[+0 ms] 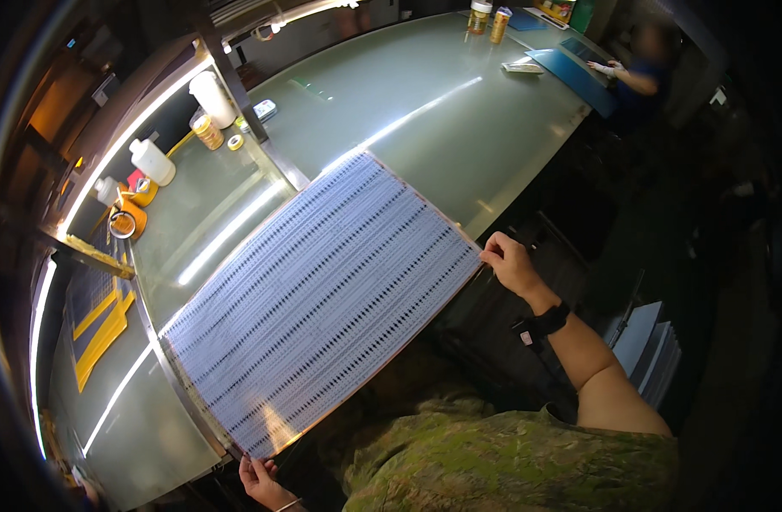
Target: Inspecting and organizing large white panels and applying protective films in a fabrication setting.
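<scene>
Fingers of left hand (260, 480) and right hand (508, 261) pinched shut on opposite corners of patterned sheet (322, 299).

Workshop or light-manufacturing room, dimly lit. A long pale-green glass-topped workbench (425, 94) is running the length of the room, strip lights reflecting along it. White plastic bottles (152, 160), tape rolls (123, 224) and a labelled can (207, 131) are standing on a side shelf. A large patterned printed sheet (322, 299) is lying across the bench. Another person (642, 72) is working at the far end over blue sheets (570, 72).
</scene>
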`<state>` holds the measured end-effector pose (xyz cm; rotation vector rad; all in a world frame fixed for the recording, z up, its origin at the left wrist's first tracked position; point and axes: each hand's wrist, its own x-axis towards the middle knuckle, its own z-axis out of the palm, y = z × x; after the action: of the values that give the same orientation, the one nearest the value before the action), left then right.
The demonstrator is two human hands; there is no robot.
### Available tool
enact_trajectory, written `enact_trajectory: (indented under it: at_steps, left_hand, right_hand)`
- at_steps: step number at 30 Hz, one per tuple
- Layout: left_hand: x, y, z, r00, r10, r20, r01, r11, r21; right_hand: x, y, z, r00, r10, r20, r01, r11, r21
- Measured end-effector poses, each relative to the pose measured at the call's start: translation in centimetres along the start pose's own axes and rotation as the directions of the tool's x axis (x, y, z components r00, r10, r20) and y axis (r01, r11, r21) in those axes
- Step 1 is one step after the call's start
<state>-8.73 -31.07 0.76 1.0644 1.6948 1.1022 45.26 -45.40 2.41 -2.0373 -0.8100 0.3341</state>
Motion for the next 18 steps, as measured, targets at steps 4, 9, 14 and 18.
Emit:
enact_trajectory:
  at_steps: [4, 9, 14, 18]
  left_hand:
    - [-0.6, -0.1, 0.1, 0.944, 0.313, -0.107, -0.296, 0.943, 0.149]
    - [0.4, -0.1, 1.4, 0.860, 0.509, -0.041, -0.473, 0.823, 0.315]
    - [-0.2, -1.8, 0.9, 0.908, 0.395, -0.142, -0.372, 0.913, 0.166]
    - [-0.4, -1.0, 0.7, 0.906, 0.394, -0.155, -0.354, 0.906, 0.233]
  right_hand:
    - [0.5, 2.3, 1.2, 0.986, -0.152, -0.068, 0.149, 0.988, -0.051]
    - [0.0, 3.7, -0.6, 0.984, -0.177, -0.014, 0.175, 0.980, -0.094]
    - [0.8, 4.5, -0.4, 0.985, -0.155, 0.076, 0.155, 0.988, 0.009]
    - [0.7, 4.6, 0.0, 0.989, -0.121, 0.086, 0.123, 0.992, -0.024]
